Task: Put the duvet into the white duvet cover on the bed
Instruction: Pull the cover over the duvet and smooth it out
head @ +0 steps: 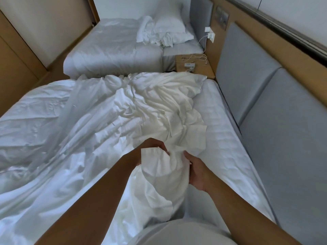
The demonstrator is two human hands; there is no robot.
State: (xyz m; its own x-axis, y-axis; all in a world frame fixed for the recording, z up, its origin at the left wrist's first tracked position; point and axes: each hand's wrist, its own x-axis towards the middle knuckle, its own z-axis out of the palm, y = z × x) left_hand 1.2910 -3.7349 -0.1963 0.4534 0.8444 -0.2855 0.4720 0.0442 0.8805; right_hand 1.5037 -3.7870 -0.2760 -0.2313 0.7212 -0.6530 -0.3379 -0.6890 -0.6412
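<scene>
While the left hand [151, 147] and right hand [198, 172] both grip one bunched white corner [159, 165] close in, the duvet [85, 124] stretches away leftward across the bed [230, 124].

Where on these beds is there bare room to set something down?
The mattress strip between the bunched bedding and the grey wall panels is free, as is the flat sheet on the far bed. Crowded: the near bed's left and middle, and the cable-strewn nightstand.

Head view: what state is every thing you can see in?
Duvet cover: crumpled, heaped on the bed.
Duvet: rumpled, spread over the bed.
Left hand: grips the cover.
Right hand: grips the cover.
Pillow: propped upright.
Charger: plugged in.
</scene>
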